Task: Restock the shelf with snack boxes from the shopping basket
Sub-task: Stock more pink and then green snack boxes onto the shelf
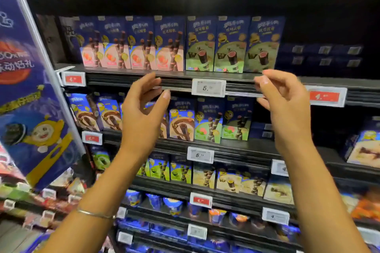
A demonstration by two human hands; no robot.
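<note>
With the left hand (144, 109) and right hand (281, 100) both empty, fingers loosely curled, just below the shelf edge (329, 83), and the green snack boxes (230, 47) at twelve o'clock, I'd square that row flush, then fill rightward toward two o'clock; the basket is out of view.

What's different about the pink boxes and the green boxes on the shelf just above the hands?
The pink boxes stand on the left, the green boxes on the right. I count four pink boxes and three green boxes. The pink boxes picture tall dark sticks; the green boxes picture one short cut roll. Both kinds have dark blue tops and stand upright on the same shelf.
</note>
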